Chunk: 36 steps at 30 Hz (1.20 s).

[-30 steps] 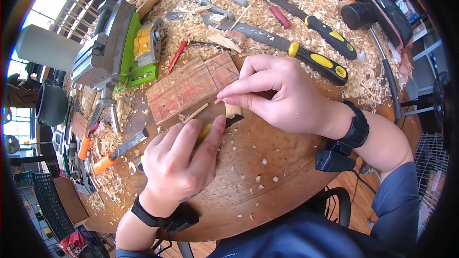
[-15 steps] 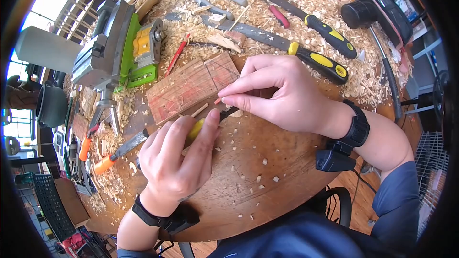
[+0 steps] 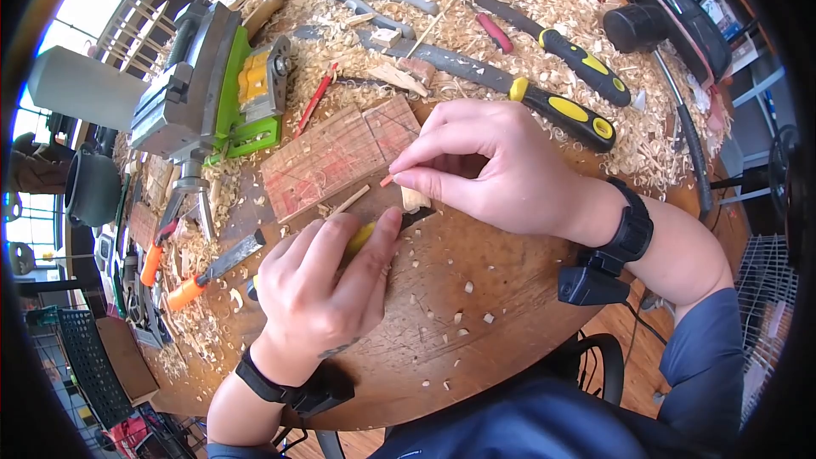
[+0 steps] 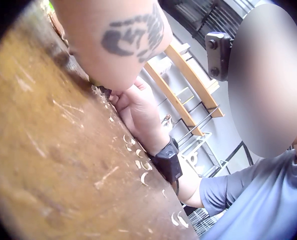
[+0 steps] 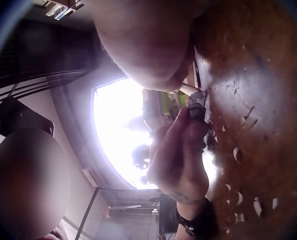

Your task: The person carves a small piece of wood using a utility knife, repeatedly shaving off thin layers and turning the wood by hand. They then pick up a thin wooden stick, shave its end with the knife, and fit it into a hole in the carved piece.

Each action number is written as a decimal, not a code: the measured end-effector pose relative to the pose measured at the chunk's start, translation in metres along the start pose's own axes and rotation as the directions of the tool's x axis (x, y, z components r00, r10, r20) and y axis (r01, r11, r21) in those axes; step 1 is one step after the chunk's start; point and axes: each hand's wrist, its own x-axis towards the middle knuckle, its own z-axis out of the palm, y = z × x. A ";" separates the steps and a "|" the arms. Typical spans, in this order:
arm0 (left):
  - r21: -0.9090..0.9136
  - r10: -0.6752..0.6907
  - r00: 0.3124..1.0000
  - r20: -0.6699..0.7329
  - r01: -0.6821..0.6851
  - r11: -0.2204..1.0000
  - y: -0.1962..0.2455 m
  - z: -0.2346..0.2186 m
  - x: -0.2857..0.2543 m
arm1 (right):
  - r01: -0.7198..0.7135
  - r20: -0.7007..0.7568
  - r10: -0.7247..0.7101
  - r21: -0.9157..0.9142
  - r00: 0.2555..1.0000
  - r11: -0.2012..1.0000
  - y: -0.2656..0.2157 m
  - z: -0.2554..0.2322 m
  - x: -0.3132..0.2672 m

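Note:
In the head view my left hand grips a yellow-handled knife, fingers curled round its handle. Its dark blade points right, close over the tabletop. Thumb and forefinger of my right hand pinch a small reddish-tipped piece of wood; most of it is hidden by the hand. Below those fingers, a pale wood end shows right beside the blade. The right wrist view has the left hand low at the table, around the knife's dark front end.
A reddish marked board lies just beyond the hands, with a thin stick before it. A vise stands at left. Yellow-and-black-handled files, a mallet and orange-handled chisels lie among wood shavings.
My left hand with the knife shifts a little left and away from me, then comes back right and nearer, uncovering the pale wood end again. The right hand stays nearly in place.

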 end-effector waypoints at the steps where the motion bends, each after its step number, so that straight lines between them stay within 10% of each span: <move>1: -0.004 0.000 1.000 -0.004 0.000 1.000 0.000 0.000 0.000 | 0.012 0.005 -0.012 -0.028 1.000 1.000 -0.001 0.000 0.001; 7: -0.022 0.007 1.000 -0.013 -0.007 1.000 0.000 0.000 0.000 | -0.250 0.122 0.236 0.114 0.964 0.962 -0.015 -0.008 0.007; 36: -0.072 -0.031 0.999 0.022 0.033 0.997 0.004 -0.007 0.002 | -0.242 0.121 0.224 0.160 0.967 0.957 -0.012 -0.009 0.004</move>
